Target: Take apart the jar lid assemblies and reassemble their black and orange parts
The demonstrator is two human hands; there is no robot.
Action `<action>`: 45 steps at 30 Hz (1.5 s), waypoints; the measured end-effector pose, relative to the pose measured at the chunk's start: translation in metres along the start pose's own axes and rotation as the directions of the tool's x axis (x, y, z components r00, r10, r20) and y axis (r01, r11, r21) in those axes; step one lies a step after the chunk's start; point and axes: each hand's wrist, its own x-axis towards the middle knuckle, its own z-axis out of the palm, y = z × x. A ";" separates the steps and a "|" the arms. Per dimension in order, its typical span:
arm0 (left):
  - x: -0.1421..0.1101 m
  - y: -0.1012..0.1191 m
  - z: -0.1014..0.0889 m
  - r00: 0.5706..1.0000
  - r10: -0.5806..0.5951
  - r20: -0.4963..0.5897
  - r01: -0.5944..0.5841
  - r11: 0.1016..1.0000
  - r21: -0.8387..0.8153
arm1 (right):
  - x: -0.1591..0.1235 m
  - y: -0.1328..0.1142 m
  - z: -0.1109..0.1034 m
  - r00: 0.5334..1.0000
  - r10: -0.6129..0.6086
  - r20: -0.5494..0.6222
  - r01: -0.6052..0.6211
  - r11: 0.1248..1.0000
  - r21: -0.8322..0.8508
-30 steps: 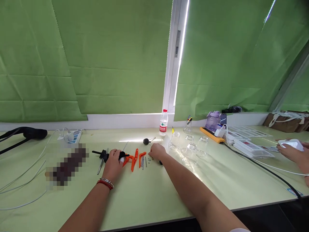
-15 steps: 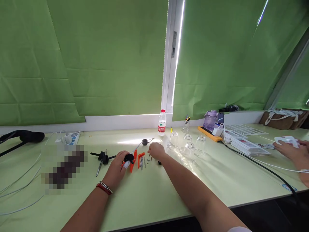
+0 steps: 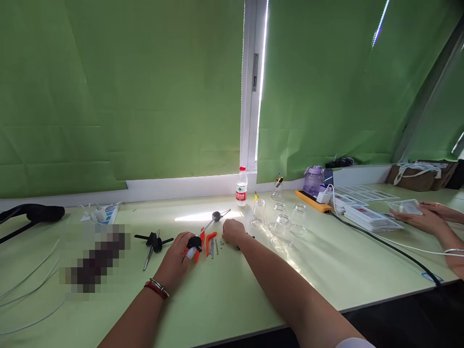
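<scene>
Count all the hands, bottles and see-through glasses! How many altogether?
Hands: 4 (person's left hand, right hand, co-worker's two hands)
Bottles: 2 (red-capped bottle, purple bottle)
Clear glasses: 5 (four grouped, one behind holding coloured things)
Total: 11

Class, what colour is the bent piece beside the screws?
The bent piece is orange, clearest in the head view.

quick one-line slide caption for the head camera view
At a pale green table, the left hand holds a black fitting by orange pieces; the right hand is near loose screws.
</scene>
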 end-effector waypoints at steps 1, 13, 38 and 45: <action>0.000 0.001 0.000 1.000 -0.003 0.008 0.003 1.000 -0.011 | 0.000 0.000 0.001 1.000 -0.002 0.001 0.002 1.000 0.002; -0.007 0.022 -0.012 0.977 0.098 0.188 -0.077 0.991 -0.112 | -0.028 0.018 -0.020 0.990 -0.061 -0.125 0.081 0.985 0.154; 0.001 0.060 -0.006 0.800 -0.010 0.601 -0.087 0.987 0.133 | -0.096 0.068 0.013 0.979 0.072 0.190 -0.203 0.369 0.907; 0.002 0.063 -0.001 0.797 -0.078 0.600 0.017 0.994 0.106 | -0.097 0.069 0.013 0.984 0.031 0.175 -0.176 0.327 0.929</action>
